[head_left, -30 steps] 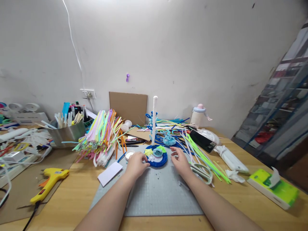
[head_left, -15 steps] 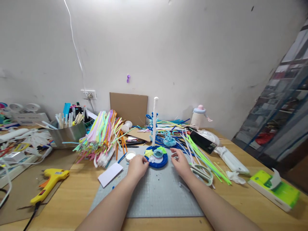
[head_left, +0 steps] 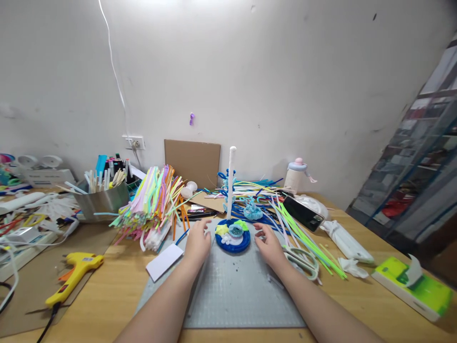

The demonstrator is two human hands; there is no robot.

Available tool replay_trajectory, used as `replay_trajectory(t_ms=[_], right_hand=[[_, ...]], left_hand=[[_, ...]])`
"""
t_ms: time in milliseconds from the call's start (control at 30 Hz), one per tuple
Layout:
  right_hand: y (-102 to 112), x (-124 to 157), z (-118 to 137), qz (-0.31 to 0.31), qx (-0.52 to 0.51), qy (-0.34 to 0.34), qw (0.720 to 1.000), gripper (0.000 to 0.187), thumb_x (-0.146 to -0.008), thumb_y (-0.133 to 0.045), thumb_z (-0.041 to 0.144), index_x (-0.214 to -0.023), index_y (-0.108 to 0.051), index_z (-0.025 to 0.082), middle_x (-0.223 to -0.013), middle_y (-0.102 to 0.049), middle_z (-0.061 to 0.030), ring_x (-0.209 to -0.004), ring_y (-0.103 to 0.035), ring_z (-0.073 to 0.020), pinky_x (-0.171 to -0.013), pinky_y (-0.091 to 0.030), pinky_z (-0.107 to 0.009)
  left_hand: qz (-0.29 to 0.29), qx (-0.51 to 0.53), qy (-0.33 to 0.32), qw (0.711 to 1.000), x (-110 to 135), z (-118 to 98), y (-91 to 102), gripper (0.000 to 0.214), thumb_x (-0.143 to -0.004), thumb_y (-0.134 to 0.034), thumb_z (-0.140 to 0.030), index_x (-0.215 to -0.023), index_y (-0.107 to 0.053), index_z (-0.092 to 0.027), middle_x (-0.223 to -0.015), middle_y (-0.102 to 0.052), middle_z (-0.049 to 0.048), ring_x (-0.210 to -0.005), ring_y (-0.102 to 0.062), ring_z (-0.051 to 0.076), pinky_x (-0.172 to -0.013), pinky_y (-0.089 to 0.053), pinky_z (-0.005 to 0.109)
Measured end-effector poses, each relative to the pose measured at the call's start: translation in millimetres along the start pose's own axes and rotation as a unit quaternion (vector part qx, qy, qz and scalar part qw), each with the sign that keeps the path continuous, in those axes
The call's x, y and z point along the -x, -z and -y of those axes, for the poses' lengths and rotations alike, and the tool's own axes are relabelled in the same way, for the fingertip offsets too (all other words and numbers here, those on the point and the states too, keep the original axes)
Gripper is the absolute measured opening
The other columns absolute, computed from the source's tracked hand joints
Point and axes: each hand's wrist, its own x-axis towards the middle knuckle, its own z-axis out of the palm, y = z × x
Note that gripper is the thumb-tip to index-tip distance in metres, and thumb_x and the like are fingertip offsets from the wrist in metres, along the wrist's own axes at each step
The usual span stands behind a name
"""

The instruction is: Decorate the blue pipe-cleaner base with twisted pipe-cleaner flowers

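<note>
A round blue base lies on the grey cutting mat, carrying yellow, green and white fuzzy pieces and a small teal ring-like piece. From its back edge a white fuzzy post rises upright, with blue curled pieces beside it. To the left of the base, my left hand is held apart from it, fingers loosely spread and nothing in them. My right hand hovers just right of the base, its fingers curved and apart, also holding nothing.
Scissors lie beside my right wrist, near green pipe cleaners and a phone. A bundle of pastel pipe cleaners, a white card and a yellow glue gun are on the left. A green tissue pack sits far right.
My left hand has let go of the blue base's edge and drawn away left and slightly up, its fingers opening. My right hand has barely moved.
</note>
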Motion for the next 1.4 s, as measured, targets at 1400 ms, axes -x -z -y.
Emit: replay_trajectory(t_ms=[1400], right_hand=[[-4, 1, -3, 0.024, -0.012, -0.036, 0.999, 0.037, -0.068, -0.046, 0.015, -0.104, -0.053, 0.018, -0.102, -0.049, -0.0071, -0.079, -0.058, -0.0164, -0.068, -0.05, -0.03]], left_hand=[[0.033, -0.036, -0.007, 0.999, 0, -3, -1.6, 0.034, -0.071, -0.046, -0.007, -0.085, -0.07, -0.025, -0.095, -0.062, 0.0011, -0.096, -0.052, 0.018, -0.086, -0.035, 0.032]])
